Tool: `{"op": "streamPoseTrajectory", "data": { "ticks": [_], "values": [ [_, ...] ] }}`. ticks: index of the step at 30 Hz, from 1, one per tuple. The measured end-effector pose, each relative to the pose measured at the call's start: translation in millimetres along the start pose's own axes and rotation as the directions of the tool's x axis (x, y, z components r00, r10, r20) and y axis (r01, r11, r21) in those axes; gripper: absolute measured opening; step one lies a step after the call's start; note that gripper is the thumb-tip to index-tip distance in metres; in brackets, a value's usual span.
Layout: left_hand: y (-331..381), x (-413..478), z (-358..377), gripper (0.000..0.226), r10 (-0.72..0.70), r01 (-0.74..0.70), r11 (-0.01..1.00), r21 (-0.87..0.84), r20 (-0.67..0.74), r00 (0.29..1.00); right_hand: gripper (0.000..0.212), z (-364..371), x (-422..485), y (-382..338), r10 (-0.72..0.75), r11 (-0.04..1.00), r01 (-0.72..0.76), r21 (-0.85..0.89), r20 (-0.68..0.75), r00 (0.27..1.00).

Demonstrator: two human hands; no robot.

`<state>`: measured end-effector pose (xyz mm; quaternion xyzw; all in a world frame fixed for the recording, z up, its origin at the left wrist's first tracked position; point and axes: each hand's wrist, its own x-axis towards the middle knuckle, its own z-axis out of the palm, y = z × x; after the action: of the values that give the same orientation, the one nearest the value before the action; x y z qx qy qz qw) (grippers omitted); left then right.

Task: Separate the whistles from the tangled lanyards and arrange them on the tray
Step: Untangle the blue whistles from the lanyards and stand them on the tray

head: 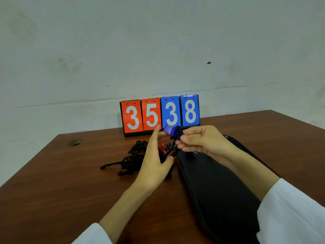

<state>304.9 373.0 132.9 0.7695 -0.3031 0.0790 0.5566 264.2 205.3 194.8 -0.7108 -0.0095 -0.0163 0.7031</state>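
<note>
- On the brown wooden table (pixel 70 182), far left: one round hole (pixel 73 142) with a brassy rim.
- Right of it: one tangled heap of black lanyards (pixel 133 155), flat on the table, just left of the tray; number of separate cords impossible to tell.
- At the table's back edge, against the wall: one scoreboard (pixel 160 115), upright, with four flip cards, two red reading 35 and two blue reading 38.
- Left hand (pixel 154 159): raised above the heap, fingers straight and loosely spread, gripping nothing; index fingertip up at the left end of the blue whistle, touching or just short of it, hard to tell.
- Behind that hand, in the heap: red whistles (pixel 163 148), at least two red pieces showing, mostly hidden by hand and cords.
- Blue whistle (pixel 169 130): one, up in the air before the scoreboard's base, between the two hands, black cord knotted at its right end.
- Right hand (pixel 198 140): fingers curled, thumb and fingertips pinching the blue whistle's right end at the knot.
- Tray (pixel 219 182): one, black, oblong, on the table just right of the heap; inside, at its far end, a second blue piece (pixel 192 153) with a metal ring, partly hidden under the right hand.
- White sleeves (pixel 290 208): two, one on each forearm, at the bottom edge.
</note>
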Motion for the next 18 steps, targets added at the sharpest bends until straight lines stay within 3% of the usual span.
{"op": "streamPoseTrajectory", "data": {
  "ticks": [3,7,10,13,18],
  "values": [
    [7,1,-3,0.065,0.005,-0.018,0.986,-0.163,-0.081,0.997,0.021,11,-4,6,0.042,0.999,-0.040,-0.017,0.097,0.994],
    [8,-1,-2,0.033,0.001,-0.012,0.985,-0.173,-0.062,0.998,0.022,14,-4,7,0.057,0.998,-0.061,0.020,0.136,0.989],
    [9,-1,-2,0.029,-0.085,0.073,0.952,-0.298,-0.028,0.996,0.021,12,-4,5,0.072,0.996,-0.078,0.034,0.144,0.987],
    [10,0,-2,0.030,-0.148,0.166,0.855,-0.491,0.075,0.986,0.020,12,-4,7,0.084,0.995,-0.091,0.044,0.148,0.985],
    [6,1,-2,0.021,-0.111,0.145,0.932,-0.333,0.119,0.987,0.022,10,-5,9,0.092,0.992,-0.101,0.072,0.128,0.988]
  ]
}}
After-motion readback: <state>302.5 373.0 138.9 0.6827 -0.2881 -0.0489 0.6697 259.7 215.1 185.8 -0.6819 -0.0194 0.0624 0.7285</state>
